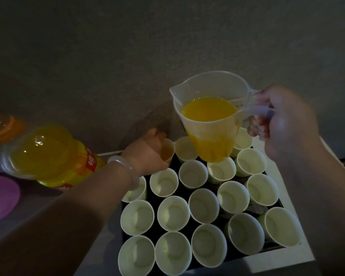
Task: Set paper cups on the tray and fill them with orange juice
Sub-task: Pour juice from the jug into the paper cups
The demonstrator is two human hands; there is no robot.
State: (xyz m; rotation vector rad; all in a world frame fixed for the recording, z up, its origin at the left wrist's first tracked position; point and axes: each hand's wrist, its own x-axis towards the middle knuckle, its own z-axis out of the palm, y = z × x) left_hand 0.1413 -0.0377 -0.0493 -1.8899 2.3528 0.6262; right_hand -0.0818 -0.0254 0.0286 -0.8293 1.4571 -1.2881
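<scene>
Over the tray (287, 255), your raised right hand (287, 124) grips the jug handle (264, 110) while your outstretched left hand (147, 154) clasps a filled cup (167, 150).

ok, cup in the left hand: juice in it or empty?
Has juice: the cup gripped by the left hand shows orange liquid inside, while the neighbouring cups show pale bare bottoms. Exact level: cannot tell.

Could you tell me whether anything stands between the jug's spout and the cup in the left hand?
Nothing visible does. The left hand grips the white paper cup by its side, its mouth open; the clear plastic jug of orange juice, held by the right hand, hangs just right of it.
</scene>
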